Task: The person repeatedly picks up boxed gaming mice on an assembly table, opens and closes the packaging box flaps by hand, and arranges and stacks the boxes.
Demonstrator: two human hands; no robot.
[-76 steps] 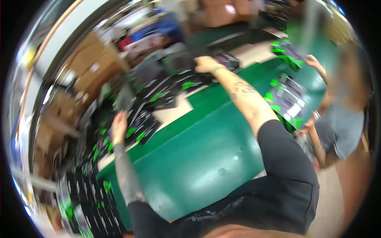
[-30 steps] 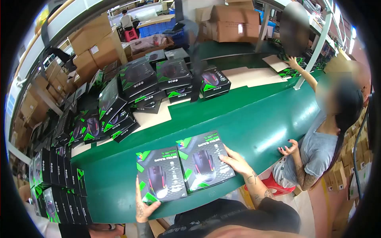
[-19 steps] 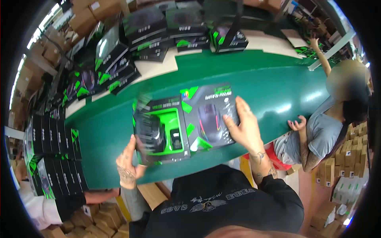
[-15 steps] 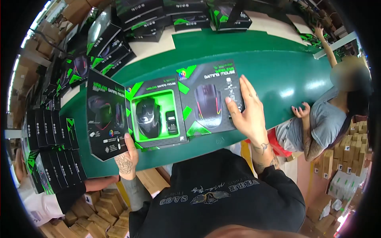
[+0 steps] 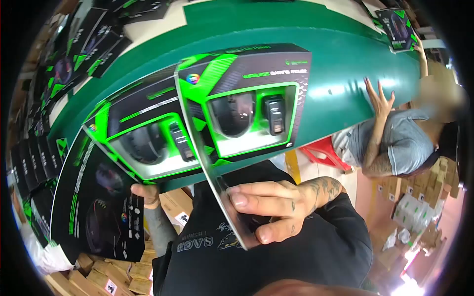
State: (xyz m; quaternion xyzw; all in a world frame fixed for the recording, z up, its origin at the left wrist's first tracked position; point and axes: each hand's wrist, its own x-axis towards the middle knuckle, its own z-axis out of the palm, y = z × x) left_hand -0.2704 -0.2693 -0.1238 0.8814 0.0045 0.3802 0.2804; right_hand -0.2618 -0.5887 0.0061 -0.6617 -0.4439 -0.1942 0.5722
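Note:
Two black-and-green wireless gaming mouse boxes stand side by side, both with their front flaps open. In the left mouse box a dark mouse and a small black piece show through the window. My left hand grips this box low down, thumb on the edge of its opened flap; its other fingers are hidden. The right mouse box shows another dark mouse and small piece. My right hand holds that box's flap, seen nearly edge-on.
A green table lies under and behind the boxes. More mouse boxes are stacked at the left. At the right, a co-worker in a grey shirt raises one hand, the other near another mouse box. Brown cartons sit below.
The right box's front flap has swung open, showing its mouse, and my right hand has moved down and left with it. Both boxes have come closer and tilted.

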